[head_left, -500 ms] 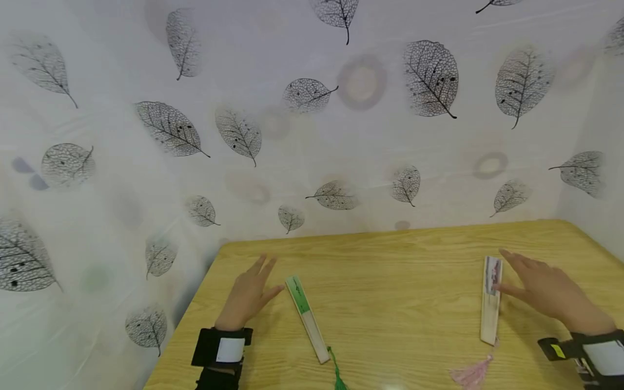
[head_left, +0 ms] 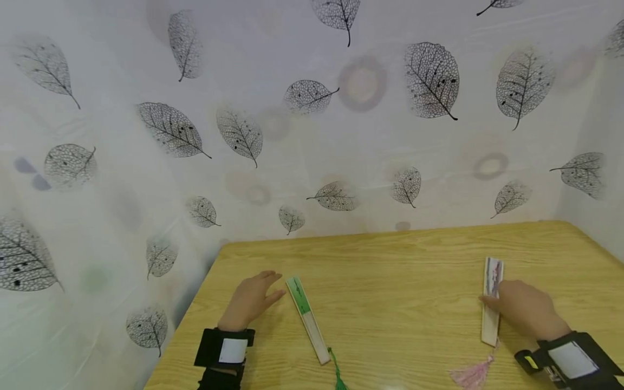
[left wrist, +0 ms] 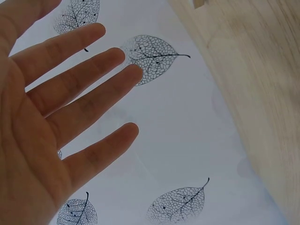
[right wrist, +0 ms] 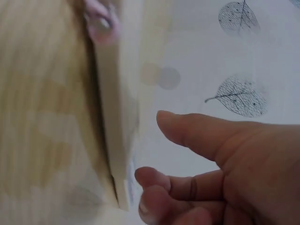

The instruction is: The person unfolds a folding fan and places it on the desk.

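On the right of the table lies a folded hand fan [head_left: 489,325] with pale wooden ribs, a printed white upper part and a pink tassel [head_left: 472,374]. My right hand [head_left: 527,310] hovers over its right side, the thumb crossing it in the head view. The right wrist view shows thumb and bent fingertips [right wrist: 152,206] apart, with the fan's edge [right wrist: 112,112] just beyond them, not gripped. Another folded fan [head_left: 309,322], green on top with a green tassel [head_left: 339,381], lies tilted at left. Beside its upper end, my left hand [head_left: 249,303] holds nothing, fingers spread.
The yellow wood-grain table [head_left: 390,292] reaches back to a white sheet [head_left: 361,146] printed with dark leaves. That sheet also hangs along the left edge and at the far right. Both wrists wear black straps [head_left: 224,349].
My right hand has moved left and down to the pink-tasselled fan, its fingers bending. The left hand's fingers have drawn in and lowered slightly. Both fans lie where they were.
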### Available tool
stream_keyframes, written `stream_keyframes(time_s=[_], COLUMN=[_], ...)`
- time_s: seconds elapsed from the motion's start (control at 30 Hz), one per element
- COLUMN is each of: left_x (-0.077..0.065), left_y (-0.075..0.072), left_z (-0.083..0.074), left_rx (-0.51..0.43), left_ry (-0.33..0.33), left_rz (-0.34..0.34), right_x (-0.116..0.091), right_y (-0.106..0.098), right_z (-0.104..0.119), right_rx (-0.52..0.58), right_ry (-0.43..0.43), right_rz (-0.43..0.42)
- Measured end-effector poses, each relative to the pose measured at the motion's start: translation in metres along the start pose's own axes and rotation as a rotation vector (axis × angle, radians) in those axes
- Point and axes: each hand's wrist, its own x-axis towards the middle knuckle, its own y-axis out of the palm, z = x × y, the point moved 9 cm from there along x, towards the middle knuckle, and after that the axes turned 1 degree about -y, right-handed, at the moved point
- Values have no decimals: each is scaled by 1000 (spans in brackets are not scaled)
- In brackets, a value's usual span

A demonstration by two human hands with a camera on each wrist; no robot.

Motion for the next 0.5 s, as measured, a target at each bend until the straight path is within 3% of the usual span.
stream_keyframes(time_s=[0.27, 0.5], left_x=[0, 0], left_y=[0, -1], left_z=[-5, -9], left_rx=[-2, 6], left_ry=[32, 50], left_rz=[-2, -9], right_x=[2, 5], right_y=[15, 20], right_z=[-7, -10], right_rx=[29, 142], right_ry=[86, 121], right_rz=[156, 173])
